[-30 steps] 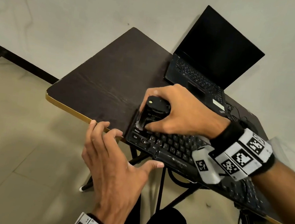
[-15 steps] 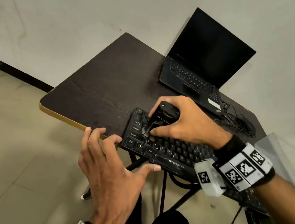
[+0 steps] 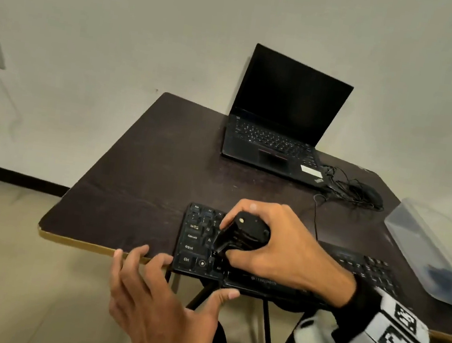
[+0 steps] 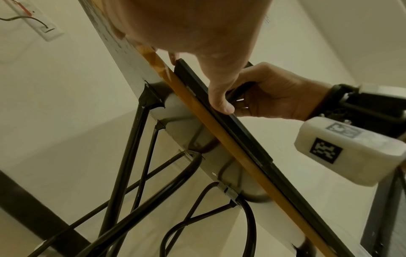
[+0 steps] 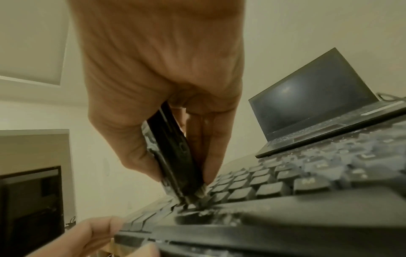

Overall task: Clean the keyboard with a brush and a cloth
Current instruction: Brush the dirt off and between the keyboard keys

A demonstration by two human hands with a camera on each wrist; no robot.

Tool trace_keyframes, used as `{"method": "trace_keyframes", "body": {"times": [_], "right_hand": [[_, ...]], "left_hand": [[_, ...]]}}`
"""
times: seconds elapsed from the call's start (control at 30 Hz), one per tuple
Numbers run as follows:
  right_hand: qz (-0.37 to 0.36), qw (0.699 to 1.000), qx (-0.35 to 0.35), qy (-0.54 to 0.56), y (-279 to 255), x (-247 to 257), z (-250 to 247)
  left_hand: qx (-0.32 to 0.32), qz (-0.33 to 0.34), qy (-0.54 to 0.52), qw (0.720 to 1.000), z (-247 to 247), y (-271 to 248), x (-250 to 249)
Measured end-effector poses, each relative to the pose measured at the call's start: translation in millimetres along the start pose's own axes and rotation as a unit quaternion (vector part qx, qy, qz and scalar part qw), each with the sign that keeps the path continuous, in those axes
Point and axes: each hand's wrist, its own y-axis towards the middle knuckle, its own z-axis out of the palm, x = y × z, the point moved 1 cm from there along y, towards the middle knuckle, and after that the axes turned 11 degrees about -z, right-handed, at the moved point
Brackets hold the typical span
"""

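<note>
A black keyboard (image 3: 194,242) lies along the front edge of the dark table (image 3: 137,173). My right hand (image 3: 281,246) grips a black brush (image 3: 239,231), tilted, with its bristles down on the keys near the keyboard's left end. The right wrist view shows the brush (image 5: 175,156) pinched between thumb and fingers, its tip among the keys (image 5: 285,182). My left hand (image 3: 167,294) rests at the keyboard's front left corner, fingers stretched onto the table edge. Its thumb (image 4: 219,97) presses against the keyboard's front edge (image 4: 241,132). No cloth is in view.
An open black laptop (image 3: 277,126) stands at the back of the table. A black mouse (image 3: 369,194) with tangled cable lies to its right. A clear plastic container (image 3: 434,253) sits at the right edge. Black folding legs (image 4: 123,173) run under the table.
The brush has slid a little to the right from the keyboard's far left end. My left hand stays at the front left corner. The head view has tilted up.
</note>
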Motion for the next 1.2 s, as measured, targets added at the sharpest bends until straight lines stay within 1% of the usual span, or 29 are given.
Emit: {"method": "trace_keyframes", "body": {"times": [0.13,0.2,0.3,0.37,0.47,0.53,0.67,0.83,0.93,1.03,1.1,1.2], "right_hand": [[0.033,0.997,-0.023,0.06,-3,-8,-8],[0.039,0.995,-0.027,0.083,-5,-9,-10],[0.051,0.991,-0.037,0.114,-10,-6,-4],[0.055,0.989,-0.061,0.126,-12,-5,2],[0.053,0.982,-0.117,0.138,-15,-6,15],[0.048,0.98,-0.141,0.134,-19,-6,26],[0.04,0.979,-0.157,0.12,-28,-6,39],[0.058,0.974,-0.184,0.114,-30,-15,34],[0.062,0.969,-0.198,0.132,-30,-16,33],[0.068,0.954,-0.237,0.17,-32,-21,31],[0.07,0.946,-0.251,0.196,-35,-21,30],[0.068,0.948,-0.251,0.185,-35,-16,34]], "left_hand": [[-0.022,0.019,0.007,1.0,4,2,1],[-0.032,0.028,0.007,0.999,5,3,1],[-0.049,0.039,0.0,0.998,6,4,3],[-0.051,0.038,-0.002,0.998,6,4,3],[-0.043,0.027,0.0,0.999,5,3,3],[-0.037,0.019,0.003,0.999,5,1,4],[-0.015,0.004,0.001,1.0,0,-1,1],[0.015,-0.02,-0.001,1.0,-5,-2,0],[0.03,-0.026,0.0,0.999,-7,-2,0],[0.035,-0.025,0.012,0.999,-8,-3,0],[0.035,-0.032,0.012,0.999,-9,-4,0],[0.036,-0.035,0.007,0.999,-10,-4,-1]]}}
